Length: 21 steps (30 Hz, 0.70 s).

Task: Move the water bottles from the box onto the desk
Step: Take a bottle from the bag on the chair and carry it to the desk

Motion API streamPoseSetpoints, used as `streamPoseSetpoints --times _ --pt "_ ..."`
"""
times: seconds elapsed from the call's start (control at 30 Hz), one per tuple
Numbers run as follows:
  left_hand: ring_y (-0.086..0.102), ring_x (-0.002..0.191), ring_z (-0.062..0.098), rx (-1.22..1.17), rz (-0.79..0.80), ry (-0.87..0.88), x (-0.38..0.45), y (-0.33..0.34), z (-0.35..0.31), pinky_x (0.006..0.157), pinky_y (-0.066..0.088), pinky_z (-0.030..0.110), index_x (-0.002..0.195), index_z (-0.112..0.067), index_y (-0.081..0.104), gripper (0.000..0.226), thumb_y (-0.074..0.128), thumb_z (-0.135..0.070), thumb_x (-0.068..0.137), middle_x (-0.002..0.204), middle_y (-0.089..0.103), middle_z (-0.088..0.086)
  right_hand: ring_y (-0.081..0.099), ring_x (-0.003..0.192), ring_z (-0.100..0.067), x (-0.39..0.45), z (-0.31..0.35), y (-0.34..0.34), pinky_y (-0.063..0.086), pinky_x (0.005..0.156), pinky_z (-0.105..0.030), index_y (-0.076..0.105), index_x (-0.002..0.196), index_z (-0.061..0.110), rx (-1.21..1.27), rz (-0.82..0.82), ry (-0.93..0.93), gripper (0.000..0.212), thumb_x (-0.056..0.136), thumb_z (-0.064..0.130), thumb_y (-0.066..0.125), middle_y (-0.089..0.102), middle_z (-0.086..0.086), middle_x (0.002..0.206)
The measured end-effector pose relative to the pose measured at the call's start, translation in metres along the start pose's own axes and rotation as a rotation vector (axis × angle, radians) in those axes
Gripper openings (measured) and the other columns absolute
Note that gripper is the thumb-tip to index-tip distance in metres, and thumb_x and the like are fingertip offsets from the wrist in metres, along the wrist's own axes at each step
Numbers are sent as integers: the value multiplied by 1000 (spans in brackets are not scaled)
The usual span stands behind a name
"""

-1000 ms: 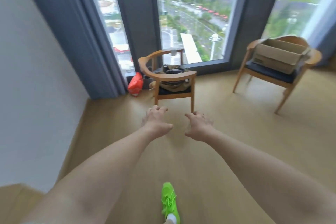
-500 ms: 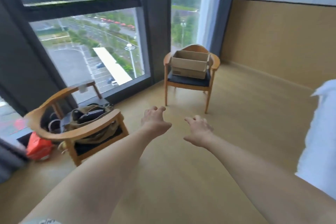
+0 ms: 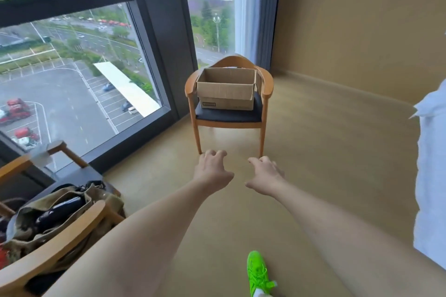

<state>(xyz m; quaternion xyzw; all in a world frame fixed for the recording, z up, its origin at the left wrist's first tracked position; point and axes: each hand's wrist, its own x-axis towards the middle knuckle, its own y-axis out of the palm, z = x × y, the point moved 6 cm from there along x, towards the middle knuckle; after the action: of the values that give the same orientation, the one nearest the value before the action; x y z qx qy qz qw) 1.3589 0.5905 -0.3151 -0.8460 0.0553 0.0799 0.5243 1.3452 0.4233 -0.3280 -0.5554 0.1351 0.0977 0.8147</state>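
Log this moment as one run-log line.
phase: approach | box: open, on chair | left hand: empty | right hand: empty | bottles: not visible

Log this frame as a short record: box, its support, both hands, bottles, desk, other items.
box: open cardboard box, flaps up
support: dark seat of wooden chair near the window
left hand: held out, empty, fingers loosely curled
right hand: held out, empty, fingers loosely curled
bottles: none visible; box interior hidden
desk: not in view
other: second chair with olive bag, green shoe
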Motion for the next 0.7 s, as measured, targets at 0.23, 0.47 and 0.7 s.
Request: streamPoseSetpoints --times 0.23,0.47,0.7 --pt "40 134 26 5 -36 -35 147 -26 -32 102 50 39 149 -27 45 70 75 -31 86 145 45 5 39 138 -31 140 1 -60 38 111 -46 37 152 32 20 28 -43 73 89 41 73 40 -6 150" --pt "40 135 26 40 34 -21 263 -25 -39 101 47 37 149 -25 46 69 74 -26 87 146 44 5 37 140 -31 252 -2 -75 35 111 -46 37 153 32 40 109 8 74 89 40 73 40 -7 152" --pt "39 131 26 44 37 64 425 -39 -35 95 45 36 143 -25 48 62 71 -26 86 139 45 3 39 139 -31 401 13 -100 39 108 -46 40 149 32 25 73 96 74 84 42 75 42 -7 147"
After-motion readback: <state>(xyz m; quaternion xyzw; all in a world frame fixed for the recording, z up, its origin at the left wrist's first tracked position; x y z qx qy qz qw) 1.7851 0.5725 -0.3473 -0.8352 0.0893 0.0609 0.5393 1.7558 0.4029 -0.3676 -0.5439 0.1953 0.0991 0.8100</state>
